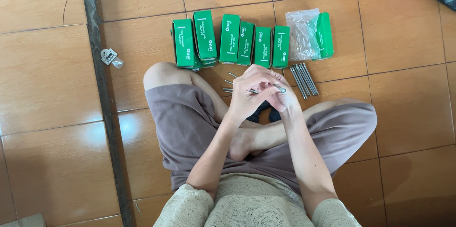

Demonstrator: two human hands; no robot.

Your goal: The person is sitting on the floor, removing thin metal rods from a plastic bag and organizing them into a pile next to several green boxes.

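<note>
1. The person sits cross-legged on a tiled floor (52,75), both hands raised together over the lap, just short of a row of green boxes (228,41).
2. The left hand (249,95) is curled, its fingers closed round a thin metal bolt (253,91). The bolt's long axis runs roughly left to right, with one end poking out toward the right hand.
3. The right hand (281,95) presses against the left, its fingertips pinching a small metal piece (280,87) at the bolt's end. It may be a nut or a washer; it is too small to tell.
4. The two hands touch, so the small piece lies straight off the bolt's end and in line with it. Neither hand is nearer than the other.
5. A few loose bolts (230,82) lie on the floor just beyond the left hand, between it and the boxes.
6. A bundle of longer rods (304,80) lies just right of the right hand, pointing away from the person.
7. A clear bag (301,34) leans on the last box at the right end of the row. A small packet (110,57) lies well apart to the left, beside a dark floor joint.
</note>
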